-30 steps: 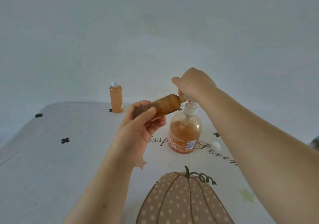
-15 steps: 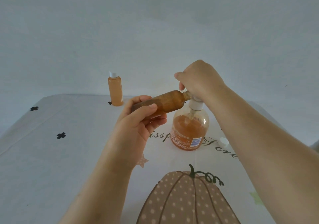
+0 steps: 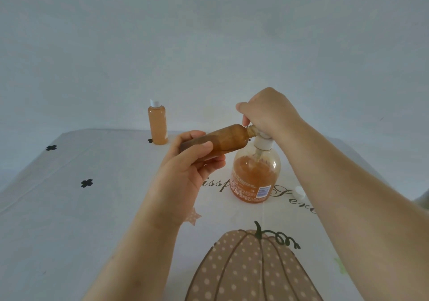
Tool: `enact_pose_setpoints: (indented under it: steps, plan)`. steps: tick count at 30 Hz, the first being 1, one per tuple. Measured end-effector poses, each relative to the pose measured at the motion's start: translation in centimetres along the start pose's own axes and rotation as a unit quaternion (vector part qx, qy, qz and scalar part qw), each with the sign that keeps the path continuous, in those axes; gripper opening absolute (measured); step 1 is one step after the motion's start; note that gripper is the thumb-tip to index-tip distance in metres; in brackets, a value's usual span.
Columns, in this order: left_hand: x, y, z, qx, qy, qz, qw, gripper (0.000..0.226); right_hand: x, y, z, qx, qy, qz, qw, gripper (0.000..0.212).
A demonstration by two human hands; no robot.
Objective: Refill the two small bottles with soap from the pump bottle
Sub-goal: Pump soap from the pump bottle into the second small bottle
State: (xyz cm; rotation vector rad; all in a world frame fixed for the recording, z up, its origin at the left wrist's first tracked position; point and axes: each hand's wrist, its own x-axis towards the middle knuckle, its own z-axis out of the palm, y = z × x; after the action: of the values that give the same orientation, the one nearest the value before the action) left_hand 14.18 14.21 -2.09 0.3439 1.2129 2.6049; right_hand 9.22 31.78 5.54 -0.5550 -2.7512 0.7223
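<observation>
small bottle (image 3: 220, 141) near-horizontal, neck toward pump bottle (image 3: 255, 177)

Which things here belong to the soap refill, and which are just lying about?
In the job:
- small brown plastic bottle, uncapped, held tilted in the left hand, neck at the pump head
- clear plastic pump bottle of orange soap, right hand gripping its top
- small capped bottle of orange soap, standing farther back
- loose white cap, probably

Lying about:
- only the white pumpkin-print tablecloth
</observation>
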Motion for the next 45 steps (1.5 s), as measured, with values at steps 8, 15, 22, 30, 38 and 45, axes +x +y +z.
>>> enact_pose_setpoints:
  steps: [8, 15, 22, 30, 38, 45]
  plan:
    - [-0.2, 0.1, 0.1, -0.016, -0.011, 0.004, 1.0, 0.03, -0.8, -1.0, -1.2, -0.019, 0.016, 0.0, 1.0, 0.028]
    - [-0.4, 0.4, 0.2, -0.03, -0.029, 0.008, 0.999, 0.03, -1.7, -1.0, -2.0, -0.06, 0.127, -0.073, 0.987, 0.042]
    - [-0.5, 0.5, 0.4, -0.031, -0.019, 0.004, 0.999, 0.03, -1.2, -1.3, -1.9, -0.033, 0.043, -0.027, 0.998, 0.034]
    - [-0.2, 0.2, 0.1, -0.015, -0.017, 0.0, 1.0, 0.027, -0.5, -1.2, -1.4, -0.024, -0.029, 0.018, 0.999, 0.03]
    - [0.5, -0.5, -0.7, 0.012, -0.011, -0.003, 1.0, 0.023, 0.7, 0.0, 0.1, -0.024, -0.004, 0.008, 1.0, 0.03]
    - [0.3, -0.3, -0.7, 0.011, -0.018, 0.001, 1.0, 0.028, 0.2, 0.2, 0.1, -0.007, 0.011, -0.008, 1.0, 0.03]
